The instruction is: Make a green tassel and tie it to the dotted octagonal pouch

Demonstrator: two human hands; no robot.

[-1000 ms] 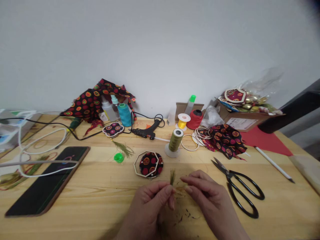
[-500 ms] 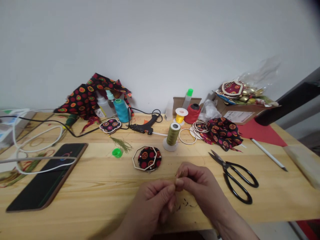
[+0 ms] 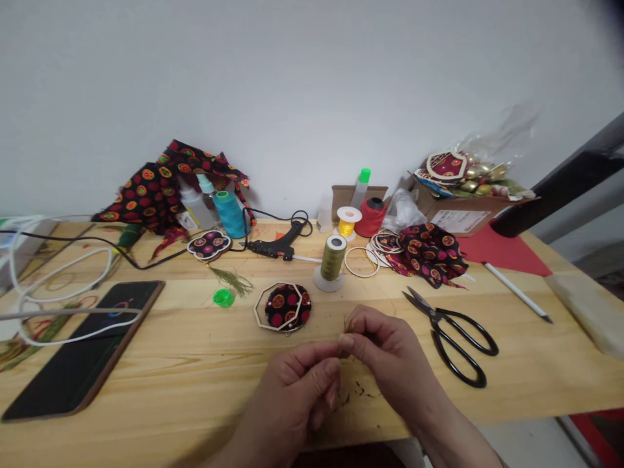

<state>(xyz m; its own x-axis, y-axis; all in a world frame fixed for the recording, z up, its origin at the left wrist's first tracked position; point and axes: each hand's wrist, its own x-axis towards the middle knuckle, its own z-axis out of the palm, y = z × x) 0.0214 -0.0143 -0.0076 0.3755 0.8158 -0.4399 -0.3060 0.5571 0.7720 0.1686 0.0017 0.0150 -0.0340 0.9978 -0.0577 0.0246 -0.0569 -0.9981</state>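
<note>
My left hand (image 3: 297,387) and my right hand (image 3: 385,354) meet over the front of the wooden table (image 3: 195,383), fingertips pinched together on a small olive-green thread tassel (image 3: 349,326) of which only a tip shows. Loose thread clippings (image 3: 358,392) lie on the wood just below the hands. Behind them rests a round piece of black patterned fabric under an octagonal wooden frame (image 3: 283,305). An olive thread spool (image 3: 333,259) stands past it. Black scissors (image 3: 451,335) lie to the right of my right hand.
A tablet (image 3: 82,348) with white cables over it lies at the left. A green cap (image 3: 223,298), another tassel (image 3: 234,281), a glue gun (image 3: 275,246), thread spools, wooden rings (image 3: 361,261), patterned fabric (image 3: 431,252), red paper, a pencil (image 3: 517,292) and a cardboard box (image 3: 468,218) fill the back.
My hands have closed in on each other; the tassel that stood up from my left fingers is now mostly hidden in both pinches. The camera has tilted, so the table sits higher.
</note>
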